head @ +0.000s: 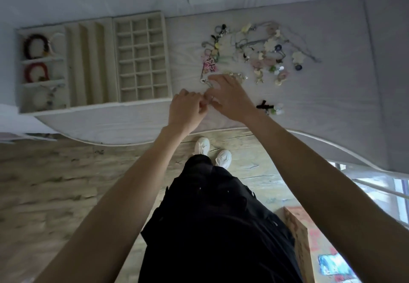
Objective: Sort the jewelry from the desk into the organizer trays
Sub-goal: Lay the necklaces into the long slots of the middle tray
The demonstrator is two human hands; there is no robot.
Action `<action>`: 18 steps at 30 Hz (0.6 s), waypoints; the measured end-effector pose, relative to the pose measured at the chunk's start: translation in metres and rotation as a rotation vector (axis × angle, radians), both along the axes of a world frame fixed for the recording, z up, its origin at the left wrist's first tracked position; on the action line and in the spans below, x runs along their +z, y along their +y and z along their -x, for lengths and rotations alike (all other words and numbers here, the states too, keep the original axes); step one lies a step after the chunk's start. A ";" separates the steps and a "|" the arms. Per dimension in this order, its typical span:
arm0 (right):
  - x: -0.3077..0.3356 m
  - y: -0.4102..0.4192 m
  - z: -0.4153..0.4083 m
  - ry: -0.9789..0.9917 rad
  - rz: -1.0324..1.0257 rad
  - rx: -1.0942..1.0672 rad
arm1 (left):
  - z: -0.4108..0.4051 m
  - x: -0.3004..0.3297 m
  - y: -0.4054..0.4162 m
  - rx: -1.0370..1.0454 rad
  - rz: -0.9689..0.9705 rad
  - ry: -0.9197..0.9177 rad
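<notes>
Working left to right: well left of the fingers sits the beige felt-lined organizer tray with three stacked sections and long slots (pixel 66 65), holding a dark beaded bracelet (pixel 35 46), a red bracelet (pixel 36 72) and a pale one below. Just beside it is the beige grid tray of small square cells (pixel 142 60), seemingly kept for small pieces. Near its front corner, the left hand (pixel 184 110) has its fingers curled, pinching a small pale piece of jewelry (pixel 208 100); the right hand (pixel 230 98) meets it, thumb and forefinger at the same piece, other fingers spread. Probably they are untangling or unclasping it before filing. The piece is too small to judge its axis or heading. Beyond and right of the fingers lies the tangled heap of flower charms and chains (pixel 261 50) on the pale wood-grain counter (pixel 332 96), a black bow clip (pixel 264 106) nearest the right wrist.
</notes>
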State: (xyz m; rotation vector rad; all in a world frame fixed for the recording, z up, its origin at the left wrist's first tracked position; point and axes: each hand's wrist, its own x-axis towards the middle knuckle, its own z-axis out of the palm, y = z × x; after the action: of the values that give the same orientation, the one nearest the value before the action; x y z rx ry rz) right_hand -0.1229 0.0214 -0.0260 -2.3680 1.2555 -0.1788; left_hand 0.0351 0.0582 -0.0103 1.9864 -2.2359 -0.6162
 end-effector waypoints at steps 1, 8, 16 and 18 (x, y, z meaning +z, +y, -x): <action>0.001 -0.005 0.000 0.012 0.000 0.000 | -0.006 0.005 -0.001 -0.017 0.014 0.025; 0.010 -0.033 0.010 0.021 0.027 -0.081 | -0.038 0.047 -0.015 0.105 0.039 0.436; 0.016 -0.028 -0.031 -0.231 -0.137 -0.044 | -0.043 0.084 -0.040 -0.055 0.076 0.459; 0.014 -0.028 -0.028 -0.283 -0.223 -0.153 | -0.047 0.087 -0.049 -0.042 0.107 0.395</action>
State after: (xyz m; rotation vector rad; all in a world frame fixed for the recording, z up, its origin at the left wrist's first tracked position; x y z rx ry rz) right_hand -0.0950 -0.0069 -0.0116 -1.9796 1.2467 -0.3861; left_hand 0.0825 0.0090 0.0766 1.6035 -2.0272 -0.7945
